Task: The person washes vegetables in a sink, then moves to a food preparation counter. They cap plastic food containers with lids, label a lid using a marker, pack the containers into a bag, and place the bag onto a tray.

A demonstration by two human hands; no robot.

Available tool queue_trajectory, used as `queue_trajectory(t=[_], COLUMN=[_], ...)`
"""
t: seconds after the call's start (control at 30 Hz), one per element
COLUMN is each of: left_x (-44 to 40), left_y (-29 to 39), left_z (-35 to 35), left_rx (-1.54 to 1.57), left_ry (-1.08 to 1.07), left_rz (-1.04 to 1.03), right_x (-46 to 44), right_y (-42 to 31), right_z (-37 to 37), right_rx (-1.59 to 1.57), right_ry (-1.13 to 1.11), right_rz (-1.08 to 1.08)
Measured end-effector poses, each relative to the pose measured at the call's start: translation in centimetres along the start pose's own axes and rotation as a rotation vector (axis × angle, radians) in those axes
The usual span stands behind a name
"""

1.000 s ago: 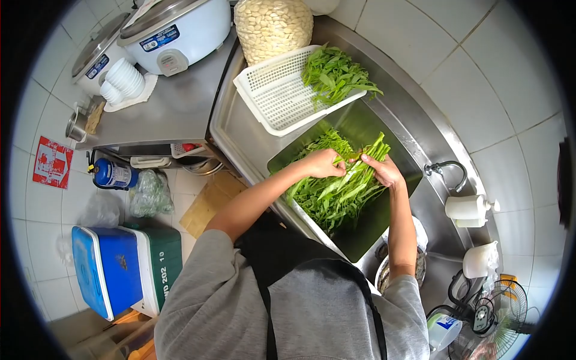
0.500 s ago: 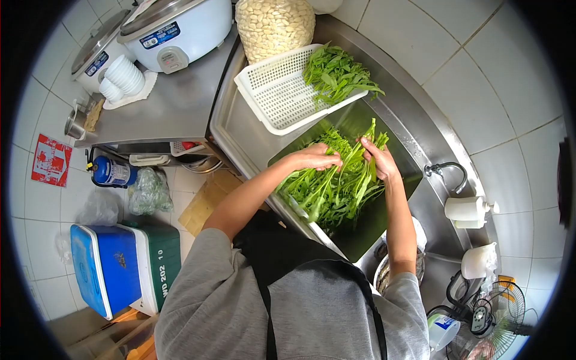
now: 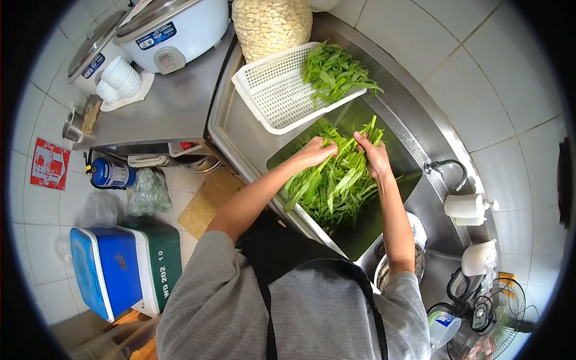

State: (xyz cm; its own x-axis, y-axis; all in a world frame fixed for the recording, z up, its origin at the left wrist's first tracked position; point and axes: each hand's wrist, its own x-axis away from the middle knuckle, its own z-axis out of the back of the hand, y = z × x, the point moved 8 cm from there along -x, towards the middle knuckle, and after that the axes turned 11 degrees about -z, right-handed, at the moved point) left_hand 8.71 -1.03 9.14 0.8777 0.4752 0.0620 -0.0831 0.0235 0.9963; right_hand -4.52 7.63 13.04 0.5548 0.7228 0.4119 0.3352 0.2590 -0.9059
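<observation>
Both hands are over a steel sink basin (image 3: 373,235) heaped with long-stemmed leafy greens (image 3: 333,198), which look like water spinach. My left hand (image 3: 317,152) is closed around some of the stems, its knuckles facing up. To its right, my right hand (image 3: 374,156) grips a bunch of stalks, thumb on top, with the cut ends sticking up beyond it. Leaves hang from this bunch toward me. Behind the hands, a white perforated basket (image 3: 273,90) holds a separate pile of greens (image 3: 339,72) at its right end.
A bag of pale beans or nuts (image 3: 273,27) stands behind the basket. The faucet (image 3: 447,171) and a white dispenser (image 3: 465,207) are on the right, above a fan (image 3: 495,315). Rice cookers (image 3: 171,45) and stacked cups (image 3: 122,78) occupy the left counter. Coolers (image 3: 111,267) stand on the floor.
My left hand has moved slightly up and left, now closed on stems. The bunch in my right hand has shifted a little, and the greens in the sink lie differently.
</observation>
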Motion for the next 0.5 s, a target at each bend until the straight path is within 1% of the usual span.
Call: queue_trajectory(t=[0.07,0.1,0.17,0.23,0.27,0.3,0.33,0.4,0.43,0.5], left_x=[-0.2,0.0,0.4,1.4,1.3,1.2,1.0,1.3,1.2,1.1], left_y=[-1.2,-2.0,-4.3,-4.5,-5.0,-6.1,-7.2,-5.9,-5.0,-4.6], left_z=[1.6,2.0,2.9,3.6,3.8,3.8,3.9,3.7,3.5,3.3], left_rx=[-0.087,-0.026,0.008,0.041,0.053,0.062,0.071,0.055,0.052,0.066], left_ry=[0.238,0.363,0.394,0.391,0.374,0.351,0.324,0.226,0.181,0.184], left_rz=[0.031,0.055,0.135,0.173,0.132,0.096,0.063,0.013,-0.017,-0.01], right_x=[0.6,1.0,2.0,2.6,2.9,2.4,1.9,1.0,0.8,0.9], right_y=[-0.2,-0.3,-1.0,-1.2,-1.0,-0.1,1.4,3.9,4.5,5.5], right_z=[-0.1,-0.2,0.4,1.7,2.4,3.4,4.9,7.5,8.5,9.9], right_rx=[0.031,0.073,0.169,0.233,0.26,0.227,0.181,0.064,0.025,-0.062], right_ry=[0.038,0.076,0.173,0.239,0.276,0.296,0.332,0.318,0.319,0.334], right_rz=[0.092,0.147,0.249,0.223,0.202,0.214,0.135,-0.014,-0.006,-0.084])
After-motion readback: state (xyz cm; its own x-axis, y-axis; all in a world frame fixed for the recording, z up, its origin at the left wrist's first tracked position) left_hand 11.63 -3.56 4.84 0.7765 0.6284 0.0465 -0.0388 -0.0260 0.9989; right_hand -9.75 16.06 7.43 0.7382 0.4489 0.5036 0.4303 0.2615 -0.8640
